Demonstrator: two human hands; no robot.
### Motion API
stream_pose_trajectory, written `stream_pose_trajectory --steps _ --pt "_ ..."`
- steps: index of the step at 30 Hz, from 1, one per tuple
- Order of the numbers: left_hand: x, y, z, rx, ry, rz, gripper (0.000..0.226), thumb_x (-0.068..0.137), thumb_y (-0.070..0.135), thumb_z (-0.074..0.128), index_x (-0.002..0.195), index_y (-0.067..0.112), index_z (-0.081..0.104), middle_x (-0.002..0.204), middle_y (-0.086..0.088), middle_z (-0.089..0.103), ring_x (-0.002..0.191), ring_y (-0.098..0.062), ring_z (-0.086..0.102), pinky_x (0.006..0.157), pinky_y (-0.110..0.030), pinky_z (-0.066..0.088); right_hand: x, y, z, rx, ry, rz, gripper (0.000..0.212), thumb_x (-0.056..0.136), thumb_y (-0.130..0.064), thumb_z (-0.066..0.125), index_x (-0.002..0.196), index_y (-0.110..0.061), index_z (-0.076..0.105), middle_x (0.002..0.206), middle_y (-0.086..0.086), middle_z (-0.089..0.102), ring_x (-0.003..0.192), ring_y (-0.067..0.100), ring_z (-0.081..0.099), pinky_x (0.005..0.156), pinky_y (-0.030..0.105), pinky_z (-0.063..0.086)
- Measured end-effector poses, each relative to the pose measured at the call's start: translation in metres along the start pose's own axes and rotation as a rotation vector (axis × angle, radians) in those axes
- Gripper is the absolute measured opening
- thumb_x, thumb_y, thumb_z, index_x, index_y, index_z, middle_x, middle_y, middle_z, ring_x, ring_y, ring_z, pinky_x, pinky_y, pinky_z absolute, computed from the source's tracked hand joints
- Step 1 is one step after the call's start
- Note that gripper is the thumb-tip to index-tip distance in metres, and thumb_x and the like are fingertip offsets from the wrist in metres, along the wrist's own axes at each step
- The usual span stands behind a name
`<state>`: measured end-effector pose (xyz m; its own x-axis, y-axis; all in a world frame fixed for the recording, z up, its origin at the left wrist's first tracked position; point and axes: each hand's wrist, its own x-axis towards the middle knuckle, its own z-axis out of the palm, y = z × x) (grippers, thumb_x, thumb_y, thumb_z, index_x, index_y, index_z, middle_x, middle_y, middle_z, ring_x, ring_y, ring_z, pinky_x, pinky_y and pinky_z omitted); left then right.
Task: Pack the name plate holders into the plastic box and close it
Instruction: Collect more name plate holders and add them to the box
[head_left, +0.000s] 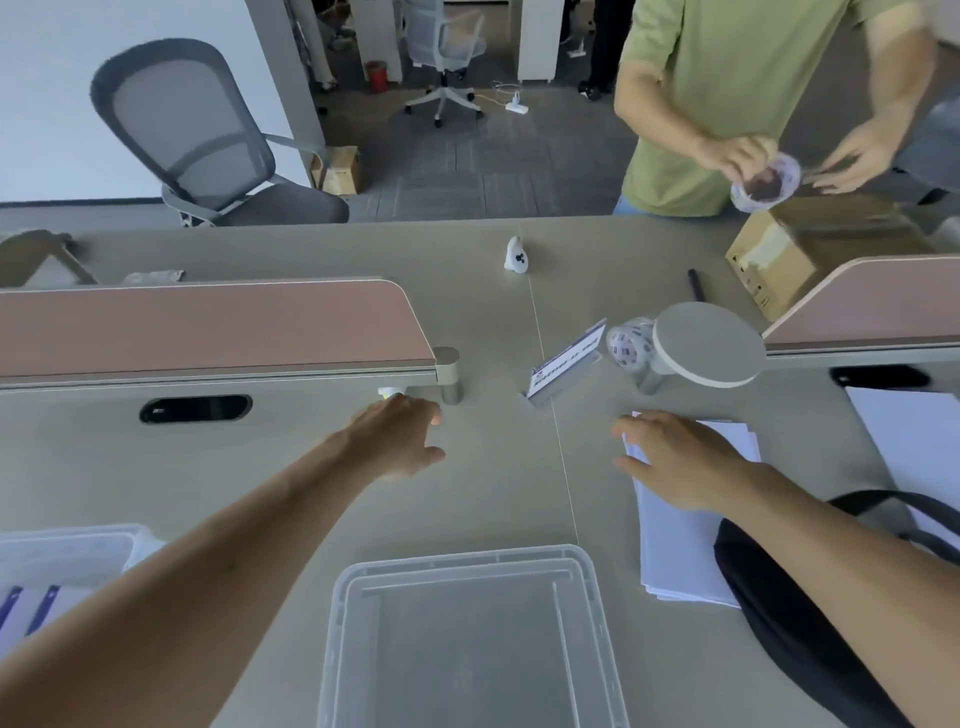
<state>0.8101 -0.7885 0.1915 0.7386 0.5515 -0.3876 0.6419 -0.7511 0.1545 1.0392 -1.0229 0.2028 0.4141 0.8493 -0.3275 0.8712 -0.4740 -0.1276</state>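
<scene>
the clear plastic box (470, 644) sits at the bottom centre of the frame on the grey desk (493, 467), open and holding nothing. one name plate holder (566, 364) stands tilted right of centre, just beside a roll of printed tape (626, 345). the left hand (402, 434) hovers left of centre, fingers loosely spread, gripping nothing. the right hand (675, 460) rests over a stack of white paper (685, 545), fingers apart.

Clear glossy plastic box (470, 639) (faintly frosted) on smooth matt desk (291, 483)
</scene>
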Motion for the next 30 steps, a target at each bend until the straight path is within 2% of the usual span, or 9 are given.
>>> stream_pose_trajectory --steps 6,8,11,18,20,22,24,27,30 --pt "0.078 0.011 0.05 -0.181 -0.007 -0.007 0.054 0.091 0.042 0.065 0.139 0.022 0.052 0.14 -0.004 0.058 0.117 -0.025 0.061 0.095 -0.04 0.052 0.054 0.029 0.034 -0.014 -0.023 0.029 0.025 0.095 -0.036 0.051 0.112 -0.018 0.052 0.113 0.007 0.063 0.097 0.033 0.06 0.08 0.043 0.054" --pt "0.105 0.02 0.066 -0.312 -0.005 -0.047 0.053 0.09 0.04 0.068 0.137 0.02 0.054 0.139 -0.005 0.057 0.12 -0.023 0.059 0.096 -0.034 0.05 0.072 0.039 0.049 -0.024 -0.057 0.021 0.032 0.096 -0.036 0.05 0.123 -0.02 0.052 0.119 0.007 0.063 0.103 0.031 0.06 0.084 0.041 0.053" --pt "0.152 0.036 0.086 -0.607 0.068 -0.143 0.051 0.085 0.035 0.077 0.13 0.018 0.061 0.131 -0.002 0.062 0.117 -0.018 0.061 0.084 -0.022 0.045 0.109 0.061 0.065 -0.061 -0.07 -0.015 0.037 0.096 -0.038 0.05 0.13 -0.023 0.051 0.121 0.006 0.063 0.106 0.031 0.06 0.087 0.04 0.051" --pt "0.251 0.078 0.138 -0.892 0.244 -0.181 0.059 0.076 0.036 0.082 0.129 0.025 0.06 0.122 0.011 0.059 0.111 -0.01 0.059 0.091 -0.029 0.052 0.186 0.104 0.119 0.206 -0.006 0.093 0.034 0.094 -0.041 0.057 0.124 -0.027 0.057 0.123 -0.005 0.066 0.105 0.023 0.062 0.091 0.039 0.051" --pt "0.275 0.087 0.152 -0.969 0.266 -0.175 0.048 0.077 0.035 0.08 0.121 0.026 0.066 0.116 0.01 0.068 0.103 -0.011 0.065 0.083 -0.027 0.054 0.199 0.112 0.139 0.249 0.006 0.098 0.034 0.093 -0.04 0.058 0.124 -0.026 0.058 0.123 -0.005 0.066 0.106 0.022 0.062 0.092 0.039 0.05" --pt "0.289 0.093 0.162 -1.034 0.327 -0.2 0.026 0.08 0.031 0.074 0.103 0.018 0.074 0.087 0.008 0.071 0.071 -0.012 0.066 0.058 -0.02 0.046 0.21 0.121 0.156 0.303 0.016 0.109 0.033 0.092 -0.038 0.06 0.123 -0.025 0.06 0.124 -0.003 0.066 0.11 0.021 0.062 0.094 0.036 0.049" --pt "0.29 0.092 0.167 -1.048 0.389 -0.243 0.024 0.085 0.028 0.071 0.088 0.005 0.071 0.066 0.004 0.051 0.05 -0.013 0.039 0.042 -0.021 0.027 0.217 0.126 0.167 0.368 0.036 0.137 0.033 0.092 -0.034 0.062 0.123 -0.021 0.062 0.124 0.0 0.067 0.113 0.021 0.062 0.096 0.034 0.048" --pt "0.278 0.073 0.17 -0.982 0.424 -0.248 0.031 0.087 0.029 0.068 0.077 0.001 0.059 0.064 0.0 0.038 0.053 -0.016 0.029 0.047 -0.027 0.022 0.224 0.127 0.172 0.419 0.115 0.225 0.037 0.092 -0.029 0.064 0.124 -0.011 0.062 0.125 0.007 0.066 0.116 0.024 0.06 0.099 0.034 0.046" --pt "0.261 0.049 0.172 -0.989 0.402 -0.273 0.015 0.091 0.028 0.064 0.089 0.015 0.07 0.07 -0.001 0.039 0.057 -0.015 0.033 0.052 -0.025 0.026 0.23 0.124 0.172 0.622 0.202 0.385 0.051 0.087 -0.03 0.071 0.131 -0.01 0.052 0.128 0.007 0.06 0.115 0.023 0.059 0.097 0.037 0.048"
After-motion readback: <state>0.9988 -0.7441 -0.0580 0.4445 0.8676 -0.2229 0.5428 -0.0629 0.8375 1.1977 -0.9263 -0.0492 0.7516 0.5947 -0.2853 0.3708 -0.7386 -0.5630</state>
